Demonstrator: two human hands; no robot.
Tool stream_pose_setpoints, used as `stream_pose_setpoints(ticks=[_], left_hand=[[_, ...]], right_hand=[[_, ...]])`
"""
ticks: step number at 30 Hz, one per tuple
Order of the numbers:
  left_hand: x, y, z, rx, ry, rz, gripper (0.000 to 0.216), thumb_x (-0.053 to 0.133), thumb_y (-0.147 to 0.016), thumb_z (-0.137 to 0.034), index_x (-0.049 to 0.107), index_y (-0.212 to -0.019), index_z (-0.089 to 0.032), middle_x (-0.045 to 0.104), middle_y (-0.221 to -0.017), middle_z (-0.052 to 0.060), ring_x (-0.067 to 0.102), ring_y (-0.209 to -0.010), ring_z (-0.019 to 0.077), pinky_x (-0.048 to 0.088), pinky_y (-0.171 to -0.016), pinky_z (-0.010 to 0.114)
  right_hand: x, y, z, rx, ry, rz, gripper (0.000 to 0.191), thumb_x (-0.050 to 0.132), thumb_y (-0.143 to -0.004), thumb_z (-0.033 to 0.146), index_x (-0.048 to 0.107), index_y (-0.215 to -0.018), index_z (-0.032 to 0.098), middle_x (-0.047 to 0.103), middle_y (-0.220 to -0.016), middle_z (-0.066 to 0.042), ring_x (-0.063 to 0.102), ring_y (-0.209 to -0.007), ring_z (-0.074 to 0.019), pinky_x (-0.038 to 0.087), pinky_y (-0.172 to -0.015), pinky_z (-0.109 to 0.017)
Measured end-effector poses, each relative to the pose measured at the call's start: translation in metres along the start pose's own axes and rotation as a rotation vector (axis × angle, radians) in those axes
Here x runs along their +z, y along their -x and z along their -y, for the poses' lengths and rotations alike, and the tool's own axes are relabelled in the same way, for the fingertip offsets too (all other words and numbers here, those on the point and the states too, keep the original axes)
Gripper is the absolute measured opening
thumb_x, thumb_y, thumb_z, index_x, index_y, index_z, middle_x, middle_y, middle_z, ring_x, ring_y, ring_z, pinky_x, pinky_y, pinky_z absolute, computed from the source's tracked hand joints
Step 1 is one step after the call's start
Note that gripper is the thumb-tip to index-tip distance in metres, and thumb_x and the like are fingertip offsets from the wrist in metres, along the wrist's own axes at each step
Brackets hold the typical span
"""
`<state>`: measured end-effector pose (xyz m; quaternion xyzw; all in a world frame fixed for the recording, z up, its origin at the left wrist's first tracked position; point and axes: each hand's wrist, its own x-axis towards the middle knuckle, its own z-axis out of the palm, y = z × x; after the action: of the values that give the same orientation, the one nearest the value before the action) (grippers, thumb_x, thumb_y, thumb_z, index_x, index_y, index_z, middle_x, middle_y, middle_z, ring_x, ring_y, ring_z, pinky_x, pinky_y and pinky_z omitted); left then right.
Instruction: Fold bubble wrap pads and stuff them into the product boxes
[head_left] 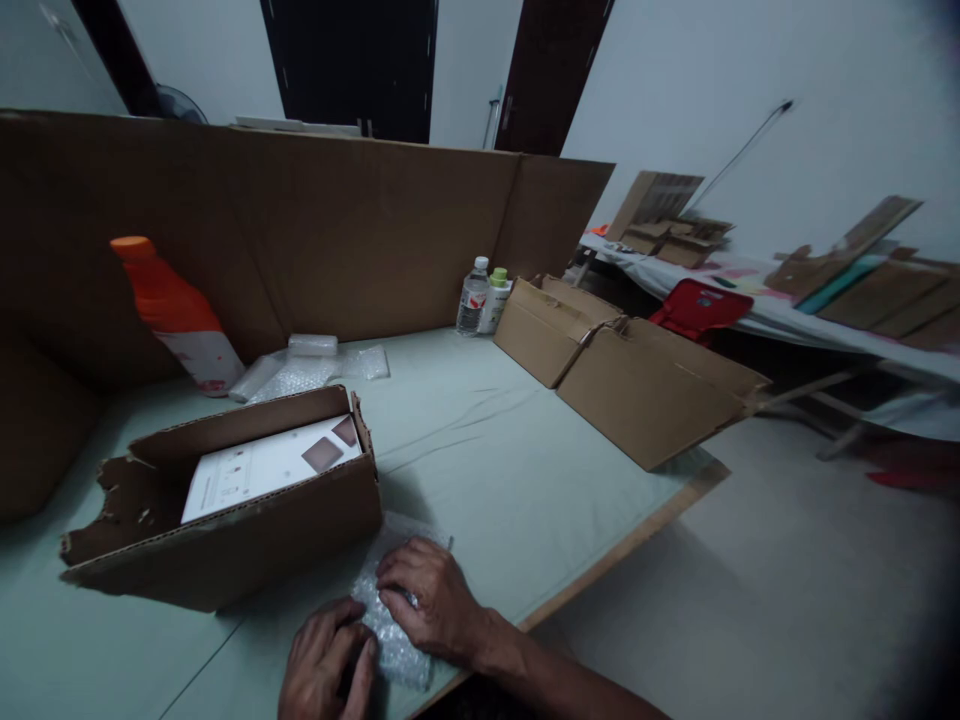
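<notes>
A piece of clear bubble wrap [401,655] lies on the table near its front edge, with both hands at it. My right hand [435,595] rests on its upper part, fingers bent and closed on the plastic. At the wrap's left edge is my left hand [326,655], its fingers curled and pressed against the sheet; part of its grip is hidden. Just beyond the hands stands an open cardboard box [300,545] with torn flaps. Inside that box is a white printed box [262,475] with dark diamond shapes on it.
More bubble wrap [300,375] lies beside an orange-capped bottle [180,320] at the back left. A water bottle [472,298] and a green-capped white bottle [496,300] stand near an open cardboard carton [645,385]. A tall cardboard screen [375,230] borders the far side.
</notes>
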<state>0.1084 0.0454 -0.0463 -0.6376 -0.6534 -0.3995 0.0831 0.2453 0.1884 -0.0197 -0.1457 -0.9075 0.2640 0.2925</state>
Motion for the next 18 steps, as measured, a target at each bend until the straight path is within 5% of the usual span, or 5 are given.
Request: stream_pose_setpoints(ticks=[18], left_hand=[[-0.0017, -0.0006, 0.0102, 0.011, 0.054, 0.019, 0.008, 0.06, -0.091, -0.023, 0.068, -0.093, -0.024, 0.073, -0.095, 0.003, 0.071, -0.087, 0.0167, 0.058, -0.077, 0.024]], right_hand=[[0.0023, 0.0005, -0.0034, -0.064, -0.016, -0.064, 0.006, 0.064, -0.084, 0.015, 0.067, -0.083, 0.019, 0.075, -0.087, -0.001, 0.065, -0.079, -0.017, 0.048, -0.077, -0.031]])
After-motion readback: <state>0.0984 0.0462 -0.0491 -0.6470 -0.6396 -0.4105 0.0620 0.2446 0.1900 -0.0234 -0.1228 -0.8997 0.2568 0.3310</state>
